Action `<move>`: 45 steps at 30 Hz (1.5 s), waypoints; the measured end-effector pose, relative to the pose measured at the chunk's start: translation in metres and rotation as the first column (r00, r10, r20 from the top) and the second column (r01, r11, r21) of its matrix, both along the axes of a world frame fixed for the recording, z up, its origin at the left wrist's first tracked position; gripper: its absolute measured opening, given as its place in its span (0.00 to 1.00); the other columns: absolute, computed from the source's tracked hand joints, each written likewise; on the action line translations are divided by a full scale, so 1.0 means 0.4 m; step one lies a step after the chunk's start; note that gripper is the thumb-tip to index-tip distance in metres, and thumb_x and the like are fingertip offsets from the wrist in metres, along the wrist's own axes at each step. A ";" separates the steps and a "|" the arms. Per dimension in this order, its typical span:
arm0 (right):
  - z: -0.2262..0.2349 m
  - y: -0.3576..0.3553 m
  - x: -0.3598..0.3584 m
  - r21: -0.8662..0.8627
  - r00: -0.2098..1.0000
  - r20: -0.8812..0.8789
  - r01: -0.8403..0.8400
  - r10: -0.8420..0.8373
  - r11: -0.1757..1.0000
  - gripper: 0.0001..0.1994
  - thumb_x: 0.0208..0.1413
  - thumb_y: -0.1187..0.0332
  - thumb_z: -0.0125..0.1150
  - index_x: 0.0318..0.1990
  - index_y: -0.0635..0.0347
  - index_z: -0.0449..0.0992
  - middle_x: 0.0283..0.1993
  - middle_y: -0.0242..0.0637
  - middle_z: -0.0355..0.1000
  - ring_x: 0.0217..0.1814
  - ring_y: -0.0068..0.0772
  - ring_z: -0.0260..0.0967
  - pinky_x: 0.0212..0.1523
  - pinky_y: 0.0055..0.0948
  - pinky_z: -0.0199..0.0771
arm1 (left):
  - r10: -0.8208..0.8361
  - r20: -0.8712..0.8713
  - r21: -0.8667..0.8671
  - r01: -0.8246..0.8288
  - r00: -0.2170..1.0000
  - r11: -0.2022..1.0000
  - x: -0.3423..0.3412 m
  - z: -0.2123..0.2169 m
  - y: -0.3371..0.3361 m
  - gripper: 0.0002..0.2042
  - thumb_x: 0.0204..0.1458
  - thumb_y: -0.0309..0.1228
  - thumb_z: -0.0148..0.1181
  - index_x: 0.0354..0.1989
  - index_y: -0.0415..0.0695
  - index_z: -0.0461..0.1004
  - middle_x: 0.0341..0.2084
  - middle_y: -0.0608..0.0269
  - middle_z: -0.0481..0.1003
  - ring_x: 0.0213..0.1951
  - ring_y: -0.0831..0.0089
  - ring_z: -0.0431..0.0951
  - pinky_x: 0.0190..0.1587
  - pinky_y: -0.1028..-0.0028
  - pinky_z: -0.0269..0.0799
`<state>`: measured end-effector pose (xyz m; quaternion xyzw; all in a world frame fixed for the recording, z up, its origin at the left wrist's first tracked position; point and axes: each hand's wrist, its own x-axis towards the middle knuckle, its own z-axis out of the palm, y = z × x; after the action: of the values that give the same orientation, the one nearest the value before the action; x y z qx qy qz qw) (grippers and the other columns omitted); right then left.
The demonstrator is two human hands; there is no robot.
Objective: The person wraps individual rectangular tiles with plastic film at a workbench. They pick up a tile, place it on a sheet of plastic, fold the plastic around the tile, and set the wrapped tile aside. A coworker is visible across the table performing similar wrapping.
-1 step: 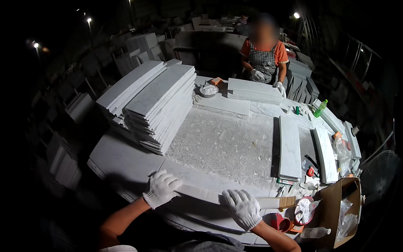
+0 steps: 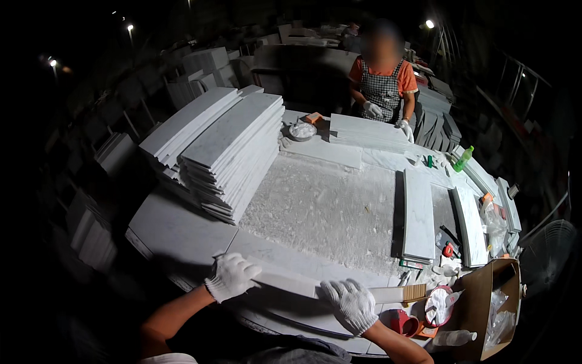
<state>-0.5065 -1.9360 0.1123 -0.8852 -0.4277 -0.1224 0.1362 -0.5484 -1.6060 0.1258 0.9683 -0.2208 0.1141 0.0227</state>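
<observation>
My gloved left hand (image 2: pixel 232 277) is closed over the left end of a long, narrow pale stone slab (image 2: pixel 286 283) near the table's front edge. My gloved right hand (image 2: pixel 350 304) grips the same slab farther right, its fingers over the top edge and pointing away from me. Between the two hands a smooth grey-white face of the slab shows. Both thumbs and the slab's underside are hidden. A ribbed brown cardboard piece (image 2: pixel 415 293) lies to the right of my right hand.
Tall stacks of marble slabs (image 2: pixel 233 130) stand at the left. Across the dusty table (image 2: pixel 321 203), a person (image 2: pixel 383 85) in an apron and gloves touches another slab stack (image 2: pixel 367 130). At right are a slab pile (image 2: pixel 418 212), a red tape dispenser (image 2: pixel 405 321), a powder bowl (image 2: pixel 438 305) and a cardboard box (image 2: pixel 473 312).
</observation>
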 end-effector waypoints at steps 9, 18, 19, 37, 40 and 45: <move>0.019 0.012 -0.029 -0.032 0.984 -0.180 -0.018 0.012 0.999 0.10 0.56 0.60 0.58 0.42 0.52 0.75 0.29 0.35 0.76 0.29 0.39 0.75 0.32 0.39 0.72 | -0.127 0.026 0.038 0.126 0.992 0.991 -0.003 -0.037 -0.128 0.30 0.36 0.50 0.71 0.47 0.47 0.76 0.51 0.62 0.73 0.56 0.65 0.69 0.60 0.59 0.61; 0.173 -0.185 -0.103 0.043 0.948 0.281 0.147 -0.153 0.988 0.29 0.47 0.50 0.69 0.54 0.55 0.73 0.57 0.43 0.69 0.59 0.48 0.66 0.60 0.46 0.61 | -0.242 0.026 -0.046 0.243 0.970 0.969 0.061 -0.053 -0.283 0.07 0.49 0.36 0.57 0.34 0.50 0.72 0.24 0.70 0.74 0.30 0.72 0.77 0.35 0.71 0.72; 0.118 -0.230 -0.106 0.001 0.963 0.184 0.201 -0.198 0.980 0.30 0.50 0.53 0.68 0.60 0.53 0.71 0.67 0.45 0.62 0.71 0.53 0.55 0.71 0.54 0.48 | -0.231 0.037 -0.069 0.233 0.972 0.970 0.057 -0.054 -0.283 0.07 0.47 0.35 0.58 0.34 0.50 0.72 0.24 0.70 0.74 0.30 0.72 0.76 0.35 0.70 0.72; 0.095 -0.256 -0.022 -0.156 0.916 -0.395 0.011 -0.073 0.988 0.28 0.48 0.42 0.65 0.49 0.55 0.77 0.34 0.40 0.78 0.38 0.45 0.77 0.37 0.39 0.75 | -0.252 0.047 -0.097 0.256 0.967 0.962 0.015 -0.015 -0.304 0.09 0.44 0.39 0.60 0.29 0.49 0.72 0.29 0.68 0.73 0.35 0.70 0.76 0.36 0.69 0.72; 0.126 -0.239 -0.004 -0.420 0.795 -0.570 -0.063 -0.209 0.905 0.27 0.51 0.41 0.62 0.47 0.54 0.78 0.31 0.41 0.77 0.36 0.47 0.76 0.35 0.40 0.74 | -0.241 -0.135 -0.047 0.236 0.961 0.971 -0.001 -0.039 -0.301 0.11 0.42 0.40 0.63 0.29 0.48 0.73 0.29 0.67 0.72 0.36 0.69 0.75 0.37 0.68 0.72; 0.067 -0.272 0.003 -0.148 0.874 -0.479 0.005 -0.076 0.989 0.28 0.51 0.41 0.61 0.50 0.54 0.76 0.28 0.40 0.74 0.31 0.48 0.74 0.34 0.43 0.72 | -0.248 -0.058 -0.118 0.240 0.967 0.963 0.018 -0.034 -0.300 0.10 0.42 0.40 0.62 0.27 0.49 0.73 0.28 0.66 0.72 0.36 0.68 0.75 0.36 0.67 0.73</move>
<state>-0.5052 -2.0447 0.1392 -0.9038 -0.3692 0.1304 0.1729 -0.5412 -1.7260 0.1122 0.9344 -0.3310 0.0875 0.0980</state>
